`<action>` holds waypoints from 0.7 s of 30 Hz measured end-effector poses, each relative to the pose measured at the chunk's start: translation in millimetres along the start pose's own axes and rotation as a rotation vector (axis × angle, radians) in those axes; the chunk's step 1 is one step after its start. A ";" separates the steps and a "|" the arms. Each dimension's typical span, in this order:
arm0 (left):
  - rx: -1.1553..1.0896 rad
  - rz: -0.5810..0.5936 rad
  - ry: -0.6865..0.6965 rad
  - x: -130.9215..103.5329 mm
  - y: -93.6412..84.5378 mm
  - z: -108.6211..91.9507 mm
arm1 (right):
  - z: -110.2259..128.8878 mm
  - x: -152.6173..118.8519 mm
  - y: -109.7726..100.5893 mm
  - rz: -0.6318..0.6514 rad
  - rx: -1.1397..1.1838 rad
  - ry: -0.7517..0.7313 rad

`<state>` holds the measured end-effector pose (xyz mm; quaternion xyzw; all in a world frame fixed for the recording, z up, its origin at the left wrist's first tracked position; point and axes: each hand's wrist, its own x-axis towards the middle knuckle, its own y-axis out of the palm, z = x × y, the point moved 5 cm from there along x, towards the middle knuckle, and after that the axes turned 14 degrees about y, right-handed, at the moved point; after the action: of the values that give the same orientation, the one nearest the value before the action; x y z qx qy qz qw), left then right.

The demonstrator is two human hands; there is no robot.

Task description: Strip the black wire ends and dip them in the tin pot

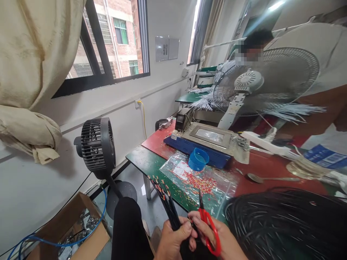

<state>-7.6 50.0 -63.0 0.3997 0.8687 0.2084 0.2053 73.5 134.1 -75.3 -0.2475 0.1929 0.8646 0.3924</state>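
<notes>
My left hand [175, 236] is closed round a bundle of black cables [169, 207], whose stripped ends with orange and yellow wires fan out toward the upper left. Close beside it, my right hand [210, 231] holds red-handled scissors [213, 231] with the dark blades pointing up and away. The fingertips of both hands meet at the end of a cable. Beyond them, many red and yellow insulation scraps [202, 182] lie on a clear plastic bag at the table edge. A large coil of black cable [276, 224] lies to the right.
A blue tape ring [198, 159] stands before a blue-sided heating device [200, 144]. A spoon [271, 178] and white power strip [267, 142] lie to the right. Black fan [97, 148] and cardboard box [89, 234] are at left. A person [255, 39] sits behind a white fan [248, 79].
</notes>
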 end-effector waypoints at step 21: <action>-0.126 0.092 -0.106 -2.9 0.4 11.7 | -9.9 0.0 3.6 0.122 0.004 -0.044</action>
<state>0.5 50.2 -72.0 0.4361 0.8224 0.2503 0.2661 73.4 126.7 -82.7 -0.2155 0.2007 0.8918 0.3436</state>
